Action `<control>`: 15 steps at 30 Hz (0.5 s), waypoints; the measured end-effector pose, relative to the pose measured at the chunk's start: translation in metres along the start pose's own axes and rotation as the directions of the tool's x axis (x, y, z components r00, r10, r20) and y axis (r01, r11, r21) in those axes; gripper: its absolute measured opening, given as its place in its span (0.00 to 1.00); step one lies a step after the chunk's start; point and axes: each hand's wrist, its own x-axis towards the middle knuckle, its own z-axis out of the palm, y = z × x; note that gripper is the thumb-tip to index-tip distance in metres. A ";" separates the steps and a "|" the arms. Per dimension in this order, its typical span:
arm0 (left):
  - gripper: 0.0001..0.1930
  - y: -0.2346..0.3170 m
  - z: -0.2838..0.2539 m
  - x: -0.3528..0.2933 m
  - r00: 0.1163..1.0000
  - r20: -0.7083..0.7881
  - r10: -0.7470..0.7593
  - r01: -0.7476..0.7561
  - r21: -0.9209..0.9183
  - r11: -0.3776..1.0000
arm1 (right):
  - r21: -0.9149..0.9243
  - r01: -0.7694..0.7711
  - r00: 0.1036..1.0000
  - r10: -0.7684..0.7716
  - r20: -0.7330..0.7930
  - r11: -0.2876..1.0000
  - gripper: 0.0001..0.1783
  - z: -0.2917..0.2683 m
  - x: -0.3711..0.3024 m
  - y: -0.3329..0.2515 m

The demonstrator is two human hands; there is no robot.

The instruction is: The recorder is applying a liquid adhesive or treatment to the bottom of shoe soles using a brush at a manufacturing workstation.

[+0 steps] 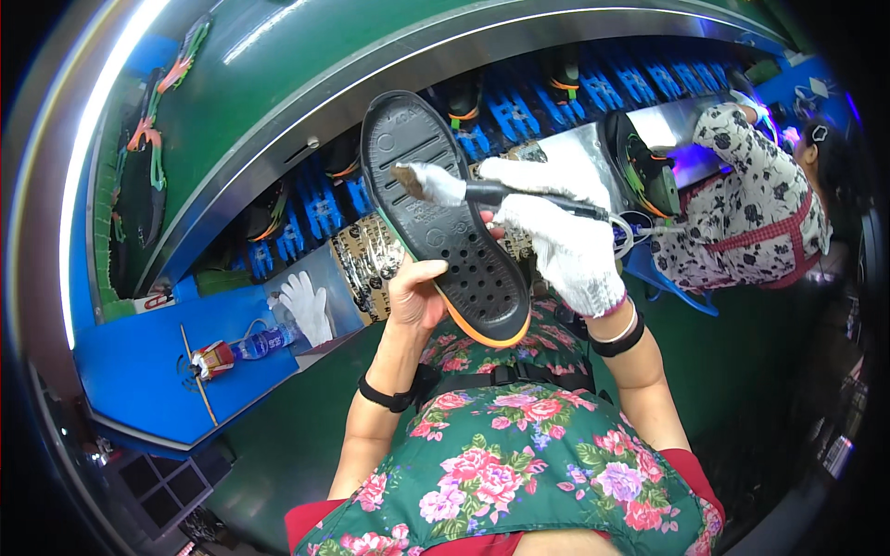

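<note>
My bare left hand grips a black shoe sole with an orange and green edge, held up with its inner side facing me. My right hand, in a white knit glove, holds a brush by its dark handle. The pale bristle tip rests on the upper middle of the sole. A thin tube runs from the brush handle toward the right.
A conveyor with blue holders carrying dark shoes runs along the green machine. A spare white glove and a plastic bottle lie on the blue shelf at left. Another person in a floral top works at right.
</note>
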 end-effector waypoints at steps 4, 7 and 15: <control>0.50 -0.007 0.012 0.004 0.993 0.094 -0.072 0.094 -0.265 0.960 | -0.268 0.307 0.950 -0.311 0.030 0.913 0.17 -0.005 0.006 0.007; 0.65 -0.009 0.013 0.006 0.986 0.084 -0.141 0.157 -0.228 0.961 | -0.229 0.143 0.984 -0.163 -0.070 0.963 0.14 0.002 0.002 0.005; 0.54 -0.025 0.003 0.008 0.993 -0.028 -0.119 0.085 -0.537 0.839 | -0.429 0.264 0.942 -0.326 -0.076 0.864 0.16 0.012 0.004 0.005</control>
